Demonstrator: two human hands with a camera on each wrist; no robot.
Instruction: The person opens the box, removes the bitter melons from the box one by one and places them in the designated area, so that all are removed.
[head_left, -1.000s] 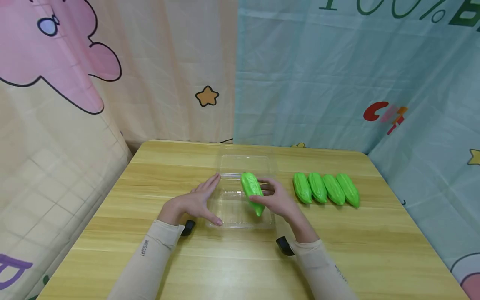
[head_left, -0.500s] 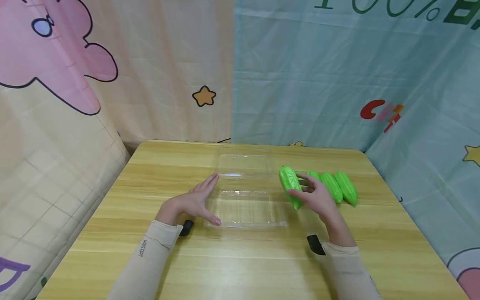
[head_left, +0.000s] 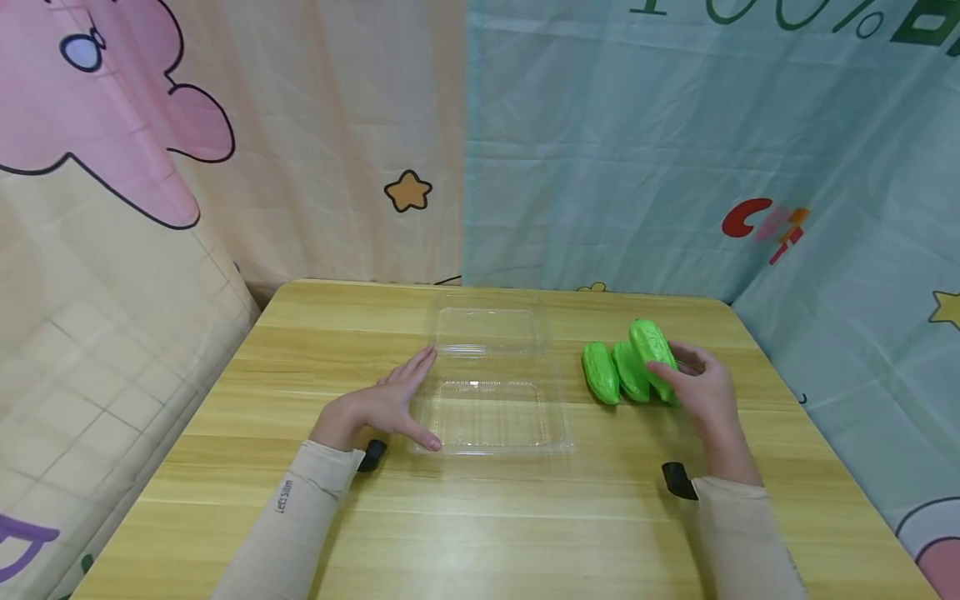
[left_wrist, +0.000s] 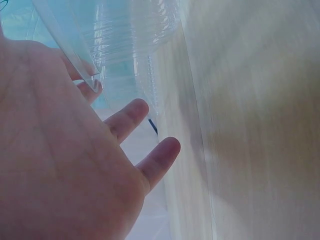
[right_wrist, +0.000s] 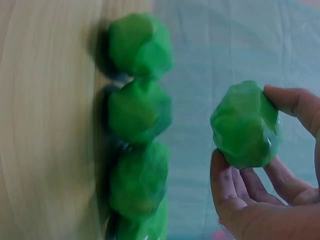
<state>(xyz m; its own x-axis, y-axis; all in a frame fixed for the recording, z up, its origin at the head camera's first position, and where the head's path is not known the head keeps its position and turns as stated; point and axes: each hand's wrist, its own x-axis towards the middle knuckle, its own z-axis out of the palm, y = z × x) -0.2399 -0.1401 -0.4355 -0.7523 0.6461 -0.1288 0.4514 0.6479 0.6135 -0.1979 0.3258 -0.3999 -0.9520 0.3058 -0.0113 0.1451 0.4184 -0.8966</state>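
The table (head_left: 480, 517) is pale wood-grain laminate, smooth with a soft sheen. On it lies a clear container (head_left: 491, 412) of thin, glossy plastic, ribbed and see-through. The green gourds (head_left: 615, 372) look like moulded plastic, ridged and slightly shiny; the held gourd (right_wrist: 246, 125) shows glossy highlights on its bumps. The curtains (head_left: 600, 142) behind are thin printed cloth, matt and creased. The sleeves (head_left: 285, 525) are smooth beige knit.

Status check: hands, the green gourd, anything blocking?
Left hand open, touching clear tray. Right hand grips green gourd above row of gourds. Nothing blocking.
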